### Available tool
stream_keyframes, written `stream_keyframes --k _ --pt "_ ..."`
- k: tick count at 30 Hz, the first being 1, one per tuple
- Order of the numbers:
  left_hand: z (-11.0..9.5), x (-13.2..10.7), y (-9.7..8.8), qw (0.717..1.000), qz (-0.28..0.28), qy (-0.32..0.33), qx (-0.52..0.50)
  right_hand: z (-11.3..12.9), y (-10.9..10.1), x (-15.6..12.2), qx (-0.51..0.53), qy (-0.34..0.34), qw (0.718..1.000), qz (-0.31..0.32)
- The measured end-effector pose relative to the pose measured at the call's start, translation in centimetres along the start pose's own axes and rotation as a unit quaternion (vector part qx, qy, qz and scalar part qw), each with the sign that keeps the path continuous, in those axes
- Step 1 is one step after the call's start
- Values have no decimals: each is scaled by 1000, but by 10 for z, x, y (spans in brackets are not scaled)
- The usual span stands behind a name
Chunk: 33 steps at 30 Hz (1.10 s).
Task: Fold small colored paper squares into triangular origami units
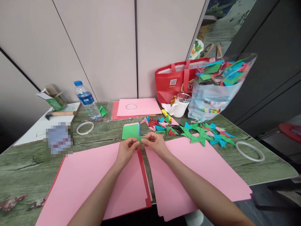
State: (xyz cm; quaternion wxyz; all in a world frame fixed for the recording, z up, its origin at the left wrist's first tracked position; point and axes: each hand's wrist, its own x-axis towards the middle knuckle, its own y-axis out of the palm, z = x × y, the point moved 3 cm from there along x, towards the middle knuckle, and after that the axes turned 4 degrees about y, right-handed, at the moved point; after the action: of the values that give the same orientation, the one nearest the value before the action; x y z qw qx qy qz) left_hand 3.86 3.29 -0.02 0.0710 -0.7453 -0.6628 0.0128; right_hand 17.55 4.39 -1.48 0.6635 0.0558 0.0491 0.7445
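Note:
Between my fingertips is a small folded piece of green paper [140,138], mostly covered by the fingers. My left hand [128,150] pinches it from the left, and my right hand [155,143] pinches it from the right. Just behind them lies a stack of square paper sheets [130,131], green on top with pink and blue edges showing. Two large piles of pink paper lie under my forearms, the left pink pile [94,179] with red sheets beneath it and the right pink pile [195,166]. Folded paper pieces [160,125] in several colours are heaped beyond my right hand.
Star-like rings of folded paper [199,135] and a white ring [250,151] lie to the right. Behind stand a white mug [180,106], a red bag [168,83] and a filled plastic bag [211,97]. At left are a water bottle [87,100], a hammer [61,115] and a small box [55,100].

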Motion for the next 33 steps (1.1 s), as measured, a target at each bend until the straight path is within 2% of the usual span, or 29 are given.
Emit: stream_keyframes --k 6,9,13,16,21,25,33 --pt "-2 -1 -3 999 -26 19 20 -3 1 1 -10 17 1000 16" --pt "-3 0 -3 999 -34 20 33 -3 0 1 -5 25 1000 0" --pt "-1 1 0 1000 -8 9 6 0 -3 2 -10 10 999 -32" --pt "2 0 2 999 21 -16 -24 2 -2 0 -11 6 1000 -16" --pt "2 -1 1 998 25 -31 -41 3 0 -3 -13 -12 1000 8" --pt "0 -2 1 999 40 -37 -1 -1 1 -2 -35 15 999 3" --pt "6 2 -3 995 -3 18 97 -3 5 -2 -61 53 997 13"
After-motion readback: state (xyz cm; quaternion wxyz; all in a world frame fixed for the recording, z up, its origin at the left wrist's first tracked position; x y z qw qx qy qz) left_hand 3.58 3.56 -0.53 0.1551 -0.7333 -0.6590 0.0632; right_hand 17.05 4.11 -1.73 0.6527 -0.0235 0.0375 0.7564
